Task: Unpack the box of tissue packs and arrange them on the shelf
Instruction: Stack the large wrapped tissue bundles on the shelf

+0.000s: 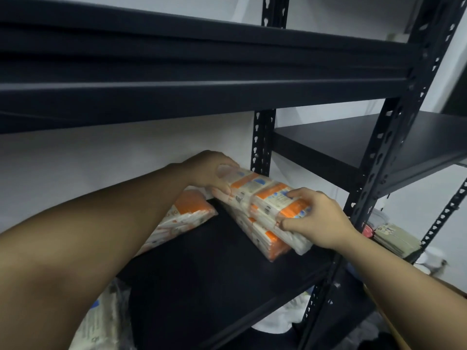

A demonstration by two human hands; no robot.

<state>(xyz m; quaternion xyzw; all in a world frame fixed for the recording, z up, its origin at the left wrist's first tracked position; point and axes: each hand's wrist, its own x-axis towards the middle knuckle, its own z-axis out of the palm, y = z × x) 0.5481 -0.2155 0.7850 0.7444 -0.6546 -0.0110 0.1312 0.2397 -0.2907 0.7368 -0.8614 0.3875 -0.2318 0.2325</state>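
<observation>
**Both hands seat a tissue bundle on the black shelf**

On the middle deck of the black metal shelf (207,279), toward its right rear corner, a bundle of tissue packs (262,198) is held between two bare hands. It is white plastic-wrapped stock with orange bands and small blue marks, several packs bound side by side, and it sits on top of another bundle (267,242) of the same kind that already lies on the deck. The upper bundle's long axis runs from the back left toward the front right, so one hand has each end: the left hand (214,173) clamps the far end, thumb underneath and fingers curled over the top, while the right hand (316,218) pinches the near end, thumb on the front face and fingers on top. Neither hand is clearly nearer; the bundle lies directly between them. It looks tilted, the far end higher, so the coming move is probably a small lowering and squaring against the lower bundle and the corner upright (262,142).

Left of the stack, a third bundle (182,218) lies flat on the same deck, partly hidden by the left forearm. More wrapped packs (101,322) show at the lower left, blurred. Bare deck remains in front. Soft wrapping should give under a squeeze, so a light hold seems enough.
</observation>
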